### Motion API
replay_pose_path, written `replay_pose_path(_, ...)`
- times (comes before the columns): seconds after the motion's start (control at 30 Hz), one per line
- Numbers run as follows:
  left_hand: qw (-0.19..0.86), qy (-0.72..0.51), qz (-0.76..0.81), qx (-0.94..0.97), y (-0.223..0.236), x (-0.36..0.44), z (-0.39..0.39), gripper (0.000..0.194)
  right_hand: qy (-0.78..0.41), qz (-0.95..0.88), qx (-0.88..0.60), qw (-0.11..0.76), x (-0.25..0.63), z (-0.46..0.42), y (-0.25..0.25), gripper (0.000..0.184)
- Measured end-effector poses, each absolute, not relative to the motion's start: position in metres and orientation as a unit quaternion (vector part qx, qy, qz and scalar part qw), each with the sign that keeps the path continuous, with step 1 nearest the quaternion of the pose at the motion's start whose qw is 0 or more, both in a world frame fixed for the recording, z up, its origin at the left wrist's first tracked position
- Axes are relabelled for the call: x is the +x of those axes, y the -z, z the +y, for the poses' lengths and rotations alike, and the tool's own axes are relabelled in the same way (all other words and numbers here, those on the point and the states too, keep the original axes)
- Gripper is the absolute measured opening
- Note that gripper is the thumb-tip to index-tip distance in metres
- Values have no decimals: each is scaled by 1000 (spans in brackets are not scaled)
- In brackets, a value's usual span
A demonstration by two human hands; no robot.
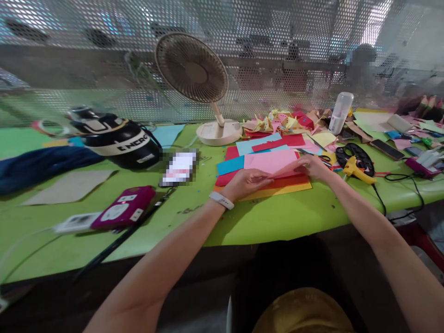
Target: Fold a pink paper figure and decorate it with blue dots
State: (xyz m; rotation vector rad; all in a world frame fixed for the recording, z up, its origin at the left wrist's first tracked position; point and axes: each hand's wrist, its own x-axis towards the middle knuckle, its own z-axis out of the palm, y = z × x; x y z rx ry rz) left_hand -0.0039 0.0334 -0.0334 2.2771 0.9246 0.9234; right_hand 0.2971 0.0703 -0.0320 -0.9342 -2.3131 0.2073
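Observation:
A sheet of pink paper (268, 161) lies over a stack of coloured papers, its near right part lifted a little. My left hand (247, 183), with a white band on the wrist, has its fingers closed on the near edge of that sheet. At the right end, my right hand (314, 166) pinches the same pink paper. Blue paper (230, 165), a red strip (278, 143) and orange paper (287, 183) show around and beneath it. Scissors (326, 160) lie just beyond my right hand, partly hidden.
A yellow glue gun (359, 171) rests by a black round tray (352, 155) at right. Paper scraps (280, 122) and a clear bottle (341, 113) are behind. A fan (220, 132), black jug (121, 141), phone (179, 167) and purple power strip (124, 208) stand or lie leftward.

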Motion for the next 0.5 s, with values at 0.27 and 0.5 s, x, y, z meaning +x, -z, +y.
replay_pose_path(0.27, 244, -403, 393, 790, 23, 2, 41, 60, 31, -900, -298, 316, 282, 56, 20, 36)
replay_pose_path(0.5, 222, -222, 447, 838, 8, 5, 71, 85, 9, -895, -323, 308, 281, 50, 13, 36)
